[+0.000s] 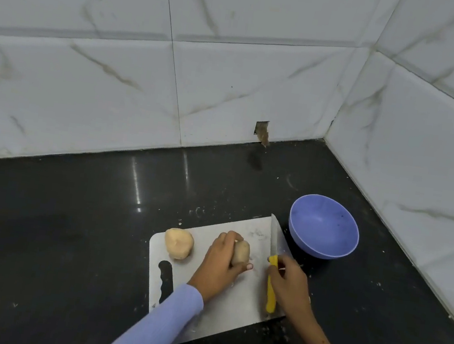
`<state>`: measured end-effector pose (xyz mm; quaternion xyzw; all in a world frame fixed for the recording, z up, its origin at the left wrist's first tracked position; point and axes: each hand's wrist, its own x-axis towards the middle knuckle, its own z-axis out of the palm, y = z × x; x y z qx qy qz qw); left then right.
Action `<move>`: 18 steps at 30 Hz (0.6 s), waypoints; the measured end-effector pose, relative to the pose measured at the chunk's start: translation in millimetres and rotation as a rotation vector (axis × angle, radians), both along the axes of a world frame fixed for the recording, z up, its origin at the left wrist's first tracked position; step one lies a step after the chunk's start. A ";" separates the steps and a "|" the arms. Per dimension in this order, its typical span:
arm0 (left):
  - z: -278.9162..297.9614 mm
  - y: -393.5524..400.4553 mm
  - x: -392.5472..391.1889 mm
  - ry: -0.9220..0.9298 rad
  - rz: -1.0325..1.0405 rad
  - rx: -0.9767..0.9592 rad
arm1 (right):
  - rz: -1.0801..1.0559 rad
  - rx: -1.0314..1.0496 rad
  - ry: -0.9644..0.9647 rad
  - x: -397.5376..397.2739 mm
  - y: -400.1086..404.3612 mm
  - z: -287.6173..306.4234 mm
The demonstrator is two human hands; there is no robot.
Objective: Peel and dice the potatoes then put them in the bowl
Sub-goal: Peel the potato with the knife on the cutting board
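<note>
A brownish potato is gripped by the left hand, fingers curled over its top and thumb under it, above the middle of a white cutting board that is laid on the dark bench. The yellow handle of a knife is touched by the right hand with fingers bent around it, the knife lying flat along the board's right edge with its blade pointed away from the person. A pale, peeled potato is seen at the board's far left corner, and a purple bowl is set on the bench just beside the board's far right corner.
</note>
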<state>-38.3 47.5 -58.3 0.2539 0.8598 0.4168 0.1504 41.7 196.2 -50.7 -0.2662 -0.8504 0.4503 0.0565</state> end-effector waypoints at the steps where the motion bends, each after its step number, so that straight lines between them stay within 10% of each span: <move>1: -1.9 -0.3 2.7 -0.002 0.028 0.016 | -0.007 -0.064 0.010 -1.4 -1.0 1.2; 18: -2.1 -10.5 1.9 0.005 0.003 0.181 | 0.017 -0.357 0.090 -10.1 -7.2 -2.5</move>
